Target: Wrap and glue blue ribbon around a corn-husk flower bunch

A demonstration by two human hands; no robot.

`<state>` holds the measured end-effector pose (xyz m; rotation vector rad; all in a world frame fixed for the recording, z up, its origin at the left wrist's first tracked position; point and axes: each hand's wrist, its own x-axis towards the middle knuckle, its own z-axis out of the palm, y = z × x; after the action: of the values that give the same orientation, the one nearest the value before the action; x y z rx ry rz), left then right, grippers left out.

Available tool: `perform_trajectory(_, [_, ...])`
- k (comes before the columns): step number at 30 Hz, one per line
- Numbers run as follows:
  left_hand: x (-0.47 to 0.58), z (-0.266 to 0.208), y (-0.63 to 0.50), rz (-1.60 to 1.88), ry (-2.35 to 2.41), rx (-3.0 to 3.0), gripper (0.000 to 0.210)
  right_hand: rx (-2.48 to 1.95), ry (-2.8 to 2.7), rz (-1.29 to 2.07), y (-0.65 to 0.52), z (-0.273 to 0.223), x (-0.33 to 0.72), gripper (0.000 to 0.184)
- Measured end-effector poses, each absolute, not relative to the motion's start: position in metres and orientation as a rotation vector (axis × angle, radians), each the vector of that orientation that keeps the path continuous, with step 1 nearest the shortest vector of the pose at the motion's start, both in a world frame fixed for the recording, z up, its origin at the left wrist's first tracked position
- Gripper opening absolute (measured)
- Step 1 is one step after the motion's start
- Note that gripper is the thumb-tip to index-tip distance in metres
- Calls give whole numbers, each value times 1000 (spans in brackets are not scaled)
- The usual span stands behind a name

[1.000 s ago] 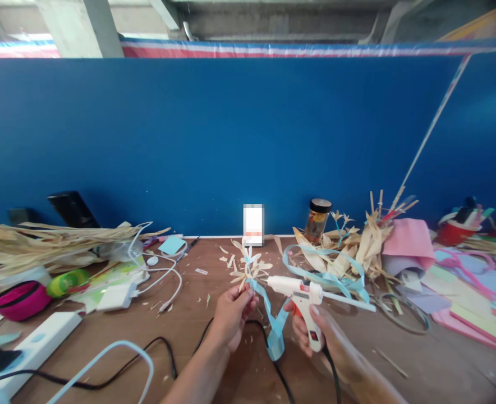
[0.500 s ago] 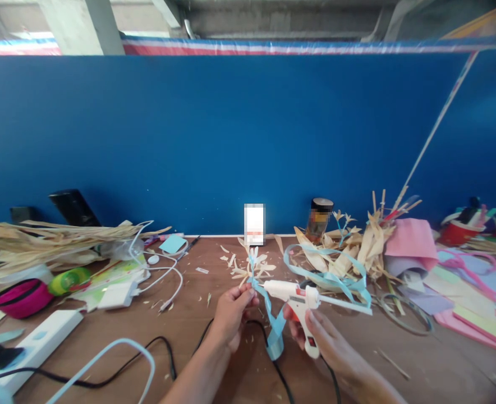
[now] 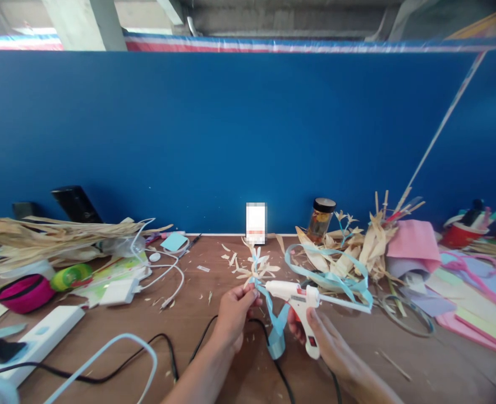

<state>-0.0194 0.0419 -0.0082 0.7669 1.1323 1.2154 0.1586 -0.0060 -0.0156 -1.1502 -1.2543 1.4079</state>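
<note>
- Left hand (image 3: pixel 236 314) pinches pale dried-husk flower (image 3: pixel 255 272) with light-blue ribbon (image 3: pixel 276 343), lower centre of frame.
- Right hand (image 3: pixel 326 334) curls around white plastic glue gun (image 3: pixel 292 293), lower right of centre (nozzle (image 3: pixel 263 285) near flower, contact unclear).

Craft workshop, makeshift in look: bare grey concrete beams (image 3: pixel 290 25) and pale concrete pillar (image 3: pixel 82 25) overhead, tall blue partition panel (image 3: pixel 214 140) behind brown surface (image 3: pixel 441 370). Handicraft signs: white pistol-shaped glue gun (image 3: pixel 288 290), tan dried husk strips (image 3: pixel 63 241), pastel paper sheets (image 3: pixel 471 297), white plastic power strip (image 3: pixel 48 336), pale curled scraps (image 3: pixel 232 259) strewn about.
</note>
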Motion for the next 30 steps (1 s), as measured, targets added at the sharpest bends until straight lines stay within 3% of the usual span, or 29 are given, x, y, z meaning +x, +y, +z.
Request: perform_trajectory(30, [-16, -11, 41, 1200, 1148, 853, 20, -1266, -1474, 1241, -3, -16, 162, 45])
